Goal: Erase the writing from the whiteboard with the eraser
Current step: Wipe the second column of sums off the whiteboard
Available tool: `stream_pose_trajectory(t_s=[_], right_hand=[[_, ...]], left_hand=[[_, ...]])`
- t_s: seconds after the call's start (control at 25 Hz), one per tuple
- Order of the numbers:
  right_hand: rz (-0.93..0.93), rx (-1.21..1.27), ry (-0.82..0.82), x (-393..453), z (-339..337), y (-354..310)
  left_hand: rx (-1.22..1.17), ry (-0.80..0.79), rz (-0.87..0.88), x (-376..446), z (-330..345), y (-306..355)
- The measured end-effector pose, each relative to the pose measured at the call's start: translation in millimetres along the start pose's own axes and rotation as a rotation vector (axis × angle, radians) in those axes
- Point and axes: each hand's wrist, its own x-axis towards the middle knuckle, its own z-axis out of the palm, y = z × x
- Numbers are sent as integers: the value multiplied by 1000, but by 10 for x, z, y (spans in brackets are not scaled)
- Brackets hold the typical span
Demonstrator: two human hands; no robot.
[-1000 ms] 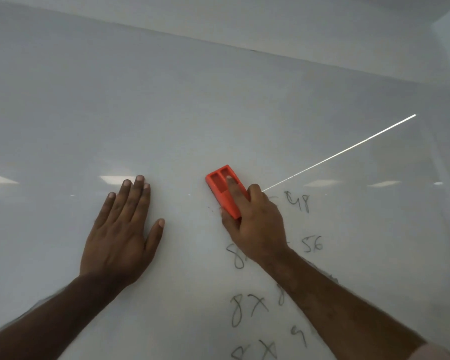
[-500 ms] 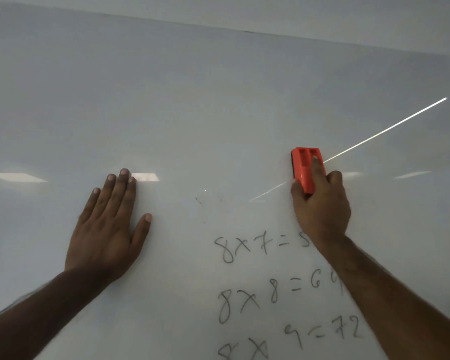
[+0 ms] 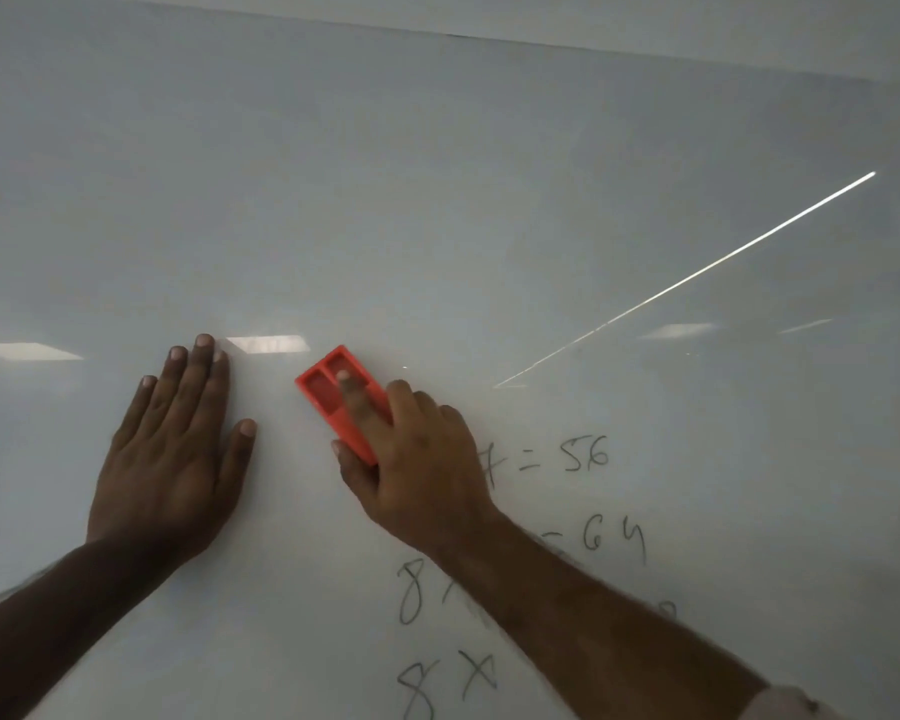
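Gripping: my right hand [image 3: 417, 459] is closed round the eraser [image 3: 341, 402], index finger laid flat along its top, thumb on the lower-left edge, other fingers curled on the far side
Eraser place: just left of frame centre, flat against the whiteboard [image 3: 437, 200], long axis tilted upper left to lower right
Eraser shape: orange-red plastic block, rectangular, matte, two shallow sunken panels in the back split by a ridge; my finger lies over the right-hand panel
Eraser hidden: lower end is under my palm; the wiping face is against the board and can't be seen
Left hand [image 3: 172, 449]: empty, spread flat palm-down on the board, fingers close together, thumb out to the right, near the eraser but not touching
Board surface: smooth, glossy, pale grey-white; blurred light patches reflected in a row across mid-frame, one bright thin streak [image 3: 687, 280] running from centre right up to upper right
Board edge: top edge shows as a thin line across the top of frame, plain wall above it
Writing [image 3: 567, 459]: thin dark marker, lower right of centre; "= 56" readable, "64" below it, an "8" and an "8 x" lower down
Writing hidden: my right wrist and forearm cover the start of the top two rows; bottom row cut off by frame edge; a faint mark at the far side of my forearm unreadable
Sleeve [image 3: 791, 706]: pale fabric corner at lower right, mostly cut off
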Motion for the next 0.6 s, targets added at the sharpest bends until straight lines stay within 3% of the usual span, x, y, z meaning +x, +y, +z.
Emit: stream_pose_trajectory(t_s=[0.12,0.4,0.6], right_hand=[[-56,-25,1,-77,-144,378],[563,-153,170,-222,-434,1361],[756,-134,201,-164,-337,1134]], left_hand=[[12,12,15,-5,-3,-8],[11,40,15,-12,-4,10],[12,58,19,-36,15,48]])
